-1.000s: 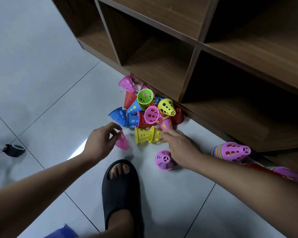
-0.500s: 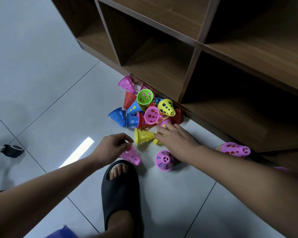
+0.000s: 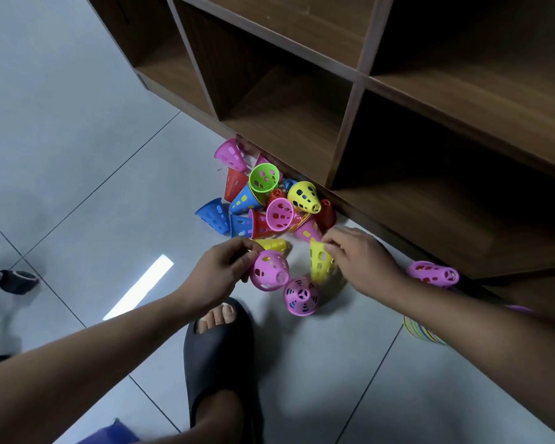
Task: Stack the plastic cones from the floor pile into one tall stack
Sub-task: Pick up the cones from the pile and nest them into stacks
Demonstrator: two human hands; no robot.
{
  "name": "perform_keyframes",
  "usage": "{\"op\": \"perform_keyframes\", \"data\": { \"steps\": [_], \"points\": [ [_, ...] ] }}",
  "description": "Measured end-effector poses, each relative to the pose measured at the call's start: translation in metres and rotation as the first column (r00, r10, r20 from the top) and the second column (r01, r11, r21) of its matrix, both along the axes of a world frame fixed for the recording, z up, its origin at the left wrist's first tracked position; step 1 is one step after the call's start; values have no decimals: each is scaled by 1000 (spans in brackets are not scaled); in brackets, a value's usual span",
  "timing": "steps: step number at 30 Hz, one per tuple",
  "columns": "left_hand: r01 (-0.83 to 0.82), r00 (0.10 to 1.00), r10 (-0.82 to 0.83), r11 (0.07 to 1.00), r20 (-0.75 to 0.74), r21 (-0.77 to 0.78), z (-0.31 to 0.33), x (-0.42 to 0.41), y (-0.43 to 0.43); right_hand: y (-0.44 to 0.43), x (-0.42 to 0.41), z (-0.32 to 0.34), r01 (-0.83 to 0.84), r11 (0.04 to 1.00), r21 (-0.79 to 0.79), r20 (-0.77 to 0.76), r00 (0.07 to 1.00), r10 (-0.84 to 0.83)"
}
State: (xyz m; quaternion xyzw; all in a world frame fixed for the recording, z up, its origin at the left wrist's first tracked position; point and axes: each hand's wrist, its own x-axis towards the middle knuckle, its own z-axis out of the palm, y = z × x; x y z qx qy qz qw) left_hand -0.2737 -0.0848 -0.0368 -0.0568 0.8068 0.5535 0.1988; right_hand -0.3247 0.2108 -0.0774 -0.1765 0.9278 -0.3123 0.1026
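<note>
The left hand (image 3: 220, 274) pinches a pink cone (image 3: 269, 270) at its wide rim, thumb and fingers curled onto it. It holds the cone above the floor (image 3: 77, 155) with the narrow closed end turned toward the right hand (image 3: 362, 264). The right hand pinches a yellow cone (image 3: 320, 261) between thumb and fingertips. That cone's long axis runs toward and away from the shelf unit (image 3: 350, 123), narrow end nearer the shelf. Blur hides whether its wide end touches the floor.

The two held cones are near each other with a gap between them. The coming move is probably nesting one over the other, which needs both narrow ends turned the same way.

The stack (image 3: 433, 273), capped in pink, is to the right of the right hand, beside the foot of the shelf unit. The right forearm crosses it, and the right hand is clearly the nearer one to it.

- Two cones are in the hands.
- One loose pink cone (image 3: 302, 296) stands on the floor just beside them, narrow end up.
- One lying yellow cone (image 3: 273, 244) rests on its side just past the left fingers.
- The pile (image 3: 279, 214) against the foot of the shelf unit shows roughly thirteen cones in pink, red, blue, green and yellow. Any underneath cannot be counted.
- One black slipper (image 3: 218, 363) stands on the floor near the left hand.
</note>
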Motion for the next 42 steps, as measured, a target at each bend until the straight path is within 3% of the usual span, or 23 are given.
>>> {"op": "perform_keyframes", "data": {
  "steps": [4,6,9,10,12,18,26,32,35,39,42],
  "points": [
    [4,1000,-4,996,-5,89,5,-2,23,4,-9,6,382,916,-125,207,913,-352],
    [38,999,-37,994,-11,104,4,-2,33,2,-13,13,560,787,-259,412,801,-435],
    [66,998,-65,993,-11,99,-2,1,47,-6,-6,36,802,475,-361,795,531,-292],
    [75,997,-75,993,-10,87,-4,2,50,-8,-1,41,830,431,-354,852,476,-218],
    [87,996,-87,995,-7,52,-7,4,55,-13,10,53,821,441,-362,891,445,-96],
    [101,995,-101,994,-10,-36,-14,10,56,-26,31,57,596,682,-425,838,544,46],
    [9,999,-2,980,34,-199,-32,7,35,-23,34,33,363,883,-298,716,697,-45],
    [-39,998,21,941,-55,-336,-44,-2,17,-21,26,17,240,962,-130,627,771,-108],
    [-15,1000,4,940,-31,-341,-45,-3,16,-22,16,11,168,983,-80,452,885,-114],
    [10,998,-34,930,-60,-369,-46,-4,16,-28,1,8,-73,997,11,130,989,71],
    [-5,997,-26,922,-74,-388,-42,-5,14,-34,-11,10,-208,958,198,65,978,199]
  ]
}}
